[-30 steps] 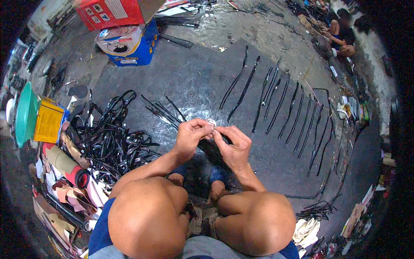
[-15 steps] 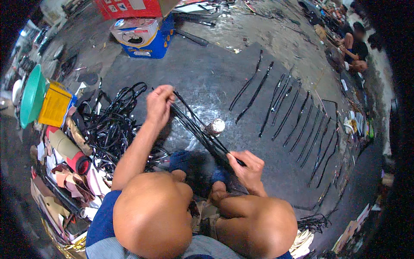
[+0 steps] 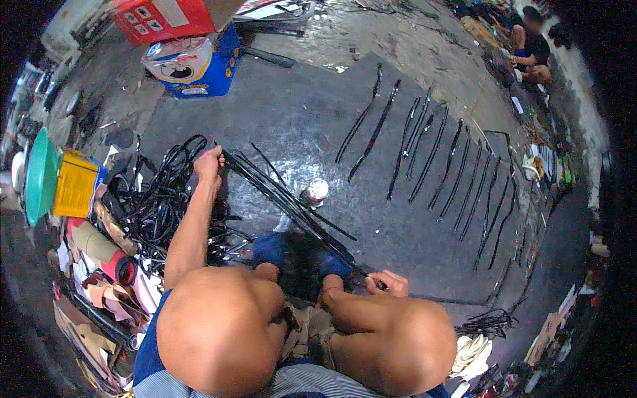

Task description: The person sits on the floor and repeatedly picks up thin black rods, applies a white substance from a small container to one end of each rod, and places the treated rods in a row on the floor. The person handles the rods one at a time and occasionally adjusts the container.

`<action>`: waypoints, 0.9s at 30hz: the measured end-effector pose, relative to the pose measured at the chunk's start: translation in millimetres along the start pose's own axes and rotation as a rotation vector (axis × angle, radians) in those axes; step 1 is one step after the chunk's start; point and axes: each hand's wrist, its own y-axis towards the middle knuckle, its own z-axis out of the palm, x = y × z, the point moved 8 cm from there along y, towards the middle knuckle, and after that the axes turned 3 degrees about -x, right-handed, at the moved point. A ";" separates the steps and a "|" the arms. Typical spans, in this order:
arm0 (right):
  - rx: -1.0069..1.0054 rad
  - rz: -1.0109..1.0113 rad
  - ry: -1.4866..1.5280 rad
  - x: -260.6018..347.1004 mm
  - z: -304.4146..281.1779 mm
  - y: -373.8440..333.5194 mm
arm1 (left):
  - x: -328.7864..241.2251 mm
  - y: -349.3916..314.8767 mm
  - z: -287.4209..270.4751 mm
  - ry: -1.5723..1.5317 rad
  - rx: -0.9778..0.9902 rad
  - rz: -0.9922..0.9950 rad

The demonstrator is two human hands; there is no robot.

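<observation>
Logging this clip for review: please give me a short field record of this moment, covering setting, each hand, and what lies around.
setting: dark wet floor mat, person squatting
left hand: gripping one end of a bundle of black strips
right hand: pinching the bundle's other end
bundle: stretched taut between the hands
nearby: small tin; row of laid-out black strips; tangled black pile; yellow box; blue carton

— Where's my one view sitting?

— On the head, looking steeply down at the knees [image 3: 225,325] and the dark mat [image 3: 318,113], both close below.

— How wide is it?

— I get a fisheye: edges bend, black rim all round, and a seated person [image 3: 527,40] far off at the upper right.
</observation>
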 end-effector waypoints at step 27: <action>-0.652 -0.105 -0.287 -49.2 9.1 178.4 | -70.8 -244.5 139.5 0.676 0.753 1.021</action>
